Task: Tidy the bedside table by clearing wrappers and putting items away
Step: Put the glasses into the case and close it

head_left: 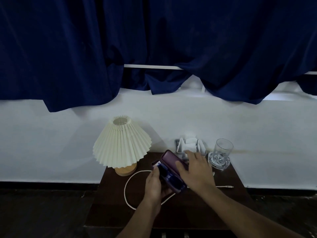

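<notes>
A: Entry one, purple case (pixel 171 160); where is it found?
B: It is held just above the tabletop (pixel 205 212), in front of the lamp (pixel 121 143); the lid is stood open; a pair of dark glasses (pixel 167 175) is seen lying in the lower half.
A: Left hand (pixel 154 184); state to be noted?
B: Its fingers are curled round the lower half of the case, the thumb laid at the open edge; the case is thereby steadied so that the glasses are not tipped out.
A: Right hand (pixel 195 170)?
B: The fingers are spread and nearly straight, laid across the outside of the lid; nothing is gripped; it is judged that the lid is meant to be pressed down, hence a flat palm rather than a pinch.
A: Other stock on the tabletop?
B: A white cable (pixel 127 186) is looped beneath the hands, its plug (pixel 229 187) lying out to the right; a holder of white paper pieces (pixel 188 145) is set against the wall (pixel 257 126); a clear glass (pixel 221 152) is stood on a coaster (pixel 223 166) just beside it; whether the papers are wrappers or napkins cannot be told.
A: Progress to be recorded?
B: The glasses step is judged nearly done, the case not yet closed; cable, papers and glass are untouched; care is called for lest an arm of the glasses be caught under the lid.
</notes>
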Available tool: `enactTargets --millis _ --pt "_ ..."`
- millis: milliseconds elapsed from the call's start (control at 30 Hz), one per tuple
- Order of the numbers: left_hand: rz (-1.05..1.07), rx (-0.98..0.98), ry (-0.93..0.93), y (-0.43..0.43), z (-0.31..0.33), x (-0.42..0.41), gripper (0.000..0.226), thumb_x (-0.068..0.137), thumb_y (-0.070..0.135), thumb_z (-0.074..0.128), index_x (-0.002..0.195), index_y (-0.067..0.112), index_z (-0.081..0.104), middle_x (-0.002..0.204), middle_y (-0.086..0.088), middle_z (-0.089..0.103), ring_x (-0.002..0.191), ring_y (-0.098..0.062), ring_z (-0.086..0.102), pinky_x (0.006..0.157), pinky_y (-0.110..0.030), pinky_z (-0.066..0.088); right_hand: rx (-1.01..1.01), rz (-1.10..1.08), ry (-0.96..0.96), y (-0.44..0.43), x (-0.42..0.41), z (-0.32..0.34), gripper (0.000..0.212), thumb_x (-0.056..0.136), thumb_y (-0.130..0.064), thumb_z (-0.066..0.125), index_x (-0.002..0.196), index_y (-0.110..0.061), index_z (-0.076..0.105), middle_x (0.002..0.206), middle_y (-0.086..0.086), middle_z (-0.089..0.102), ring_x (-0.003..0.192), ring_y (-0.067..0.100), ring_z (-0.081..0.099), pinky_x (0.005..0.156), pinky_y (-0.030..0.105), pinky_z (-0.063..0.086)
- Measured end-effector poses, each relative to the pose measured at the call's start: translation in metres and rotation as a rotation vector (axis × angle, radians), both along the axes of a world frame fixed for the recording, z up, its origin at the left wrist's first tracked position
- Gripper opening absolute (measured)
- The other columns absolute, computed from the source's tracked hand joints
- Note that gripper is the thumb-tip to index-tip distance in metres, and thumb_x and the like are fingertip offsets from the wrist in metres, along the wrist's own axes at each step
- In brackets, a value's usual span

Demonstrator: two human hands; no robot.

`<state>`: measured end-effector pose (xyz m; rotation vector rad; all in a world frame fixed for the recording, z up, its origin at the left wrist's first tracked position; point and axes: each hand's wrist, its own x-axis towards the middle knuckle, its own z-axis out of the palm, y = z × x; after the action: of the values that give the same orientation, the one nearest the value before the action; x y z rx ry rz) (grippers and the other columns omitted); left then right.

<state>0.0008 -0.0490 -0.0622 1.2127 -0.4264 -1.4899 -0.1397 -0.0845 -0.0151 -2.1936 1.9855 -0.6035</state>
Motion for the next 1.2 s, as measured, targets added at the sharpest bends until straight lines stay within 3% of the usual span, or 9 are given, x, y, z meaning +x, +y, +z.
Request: enactTargets --millis 100,333,500,633,733,833,933,1067,1200 --pt "0.0 0.006 0.008 0.002 -0.001 -0.001 0.041 0.105 0.046 0.041 0.124 0.017 0.062 0.116 -0.015 0.073 0.104 -0.033 0.072 0.069 -0.042 0.062 0.247 -0.021 -0.168 -0.006 -0.009 0.002 0.035 0.087 -0.053 0.054 0.108 -0.029 0.07 0.101 -0.004 0.075 0.098 0.02 0.069 0.086 0.038 0.055" --pt "-0.019 -0.01 0.013 0.005 0.0 -0.004 0.039 0.104 0.044 0.045 0.124 0.016 0.063 0.118 -0.015 0.072 0.103 -0.033 0.073 0.072 -0.04 0.062 0.129 0.081 -0.301 0.002 -0.012 -0.004 0.017 0.09 -0.028 0.064 0.106 -0.028 0.073 0.096 -0.013 0.073 0.089 0.007 0.069 0.084 0.037 0.059" --pt "-0.017 0.024 0.014 0.005 0.003 -0.008 0.032 0.106 0.034 0.043 0.124 0.015 0.061 0.118 -0.018 0.071 0.102 -0.034 0.072 0.067 -0.038 0.062 -0.157 0.152 -0.052 0.007 -0.012 -0.01 0.031 0.09 -0.025 0.061 0.122 -0.025 0.062 0.116 -0.001 0.057 0.103 0.022 0.059 0.086 0.041 0.053" --pt "0.011 0.033 0.013 0.004 0.003 -0.008 0.031 0.106 0.034 0.044 0.121 0.014 0.062 0.116 -0.018 0.071 0.1 -0.034 0.072 0.062 -0.036 0.061 -0.405 0.209 0.167 0.016 -0.011 -0.003 0.02 0.086 -0.031 0.061 0.104 -0.023 0.068 0.102 -0.001 0.061 0.094 0.021 0.056 0.08 0.041 0.046" --pt "0.027 0.029 0.012 0.003 0.001 -0.009 0.034 0.106 0.036 0.044 0.121 0.012 0.064 0.115 -0.019 0.072 0.1 -0.034 0.072 0.06 -0.034 0.059 -0.18 0.263 0.179 0.019 -0.008 0.0 0.028 0.083 -0.048 0.053 0.088 -0.026 0.07 0.084 -0.005 0.063 0.081 0.021 0.063 0.078 0.037 0.052" --pt "0.036 0.022 0.003 0.002 0.002 -0.01 0.034 0.106 0.036 0.044 0.119 0.012 0.064 0.114 -0.02 0.071 0.102 -0.036 0.071 0.059 -0.034 0.059 0.023 0.275 0.223 0.02 -0.006 -0.001 0.033 0.085 -0.048 0.053 0.098 -0.025 0.072 0.097 -0.004 0.066 0.093 0.022 0.066 0.082 0.033 0.051" --pt "0.037 0.006 -0.005 0.003 0.003 -0.01 0.033 0.106 0.036 0.043 0.121 0.013 0.062 0.113 -0.019 0.072 0.101 -0.036 0.071 0.059 -0.034 0.059 0.146 0.265 0.094 0.016 -0.004 0.0 0.023 0.088 -0.043 0.059 0.095 -0.024 0.071 0.099 -0.005 0.069 0.094 0.019 0.066 0.079 0.031 0.049" --pt "0.057 -0.009 -0.007 0.004 0.005 -0.006 0.03 0.107 0.034 0.042 0.124 0.018 0.06 0.116 -0.017 0.07 0.103 -0.035 0.07 0.067 -0.04 0.061 0.288 0.225 -0.266 0.008 -0.007 0.003 0.027 0.091 -0.028 0.067 0.066 -0.016 0.062 0.061 -0.007 0.058 0.057 0.004 0.052 0.062 0.027 0.044" --pt "0.039 0.008 -0.022 0.005 0.007 -0.008 0.03 0.106 0.035 0.042 0.123 0.018 0.061 0.114 -0.017 0.071 0.102 -0.034 0.071 0.071 -0.042 0.06 0.527 0.162 -0.8 0.009 -0.005 0.006 0.019 0.097 -0.009 0.062 0.081 -0.01 0.072 0.071 0.004 0.068 0.06 0.009 0.056 0.06 0.024 0.046"
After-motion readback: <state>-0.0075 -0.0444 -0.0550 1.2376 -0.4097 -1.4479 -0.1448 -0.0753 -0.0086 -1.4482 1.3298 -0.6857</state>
